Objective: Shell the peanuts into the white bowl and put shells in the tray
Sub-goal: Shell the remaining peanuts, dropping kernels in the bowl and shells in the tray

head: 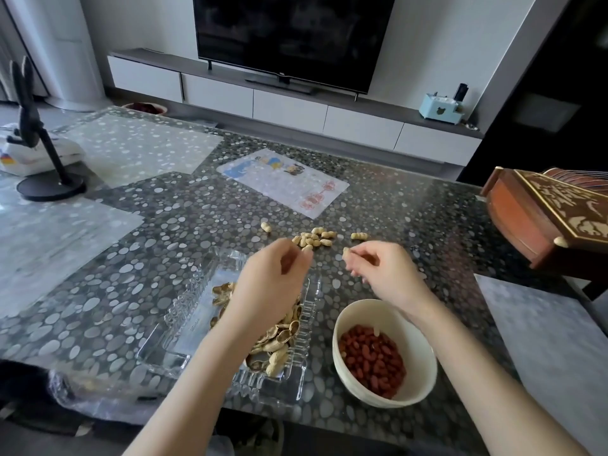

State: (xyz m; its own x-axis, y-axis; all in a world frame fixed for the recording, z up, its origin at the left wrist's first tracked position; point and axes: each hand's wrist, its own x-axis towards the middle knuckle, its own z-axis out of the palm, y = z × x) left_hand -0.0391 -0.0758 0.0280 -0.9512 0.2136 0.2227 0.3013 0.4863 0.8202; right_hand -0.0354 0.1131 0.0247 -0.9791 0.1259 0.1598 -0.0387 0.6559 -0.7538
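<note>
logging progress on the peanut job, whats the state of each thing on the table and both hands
white bowl: upright, partly filled with red kernels
glass tray: holds a heap of empty shells
unshelled peanuts: small pile and a few strays on the table
left hand: over the tray, fingers curled, contents unclear
right hand: pinching a peanut
tv: off

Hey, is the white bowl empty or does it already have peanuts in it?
Not empty. The white bowl holds a layer of red-skinned shelled peanuts covering its bottom, well below the rim.
</note>
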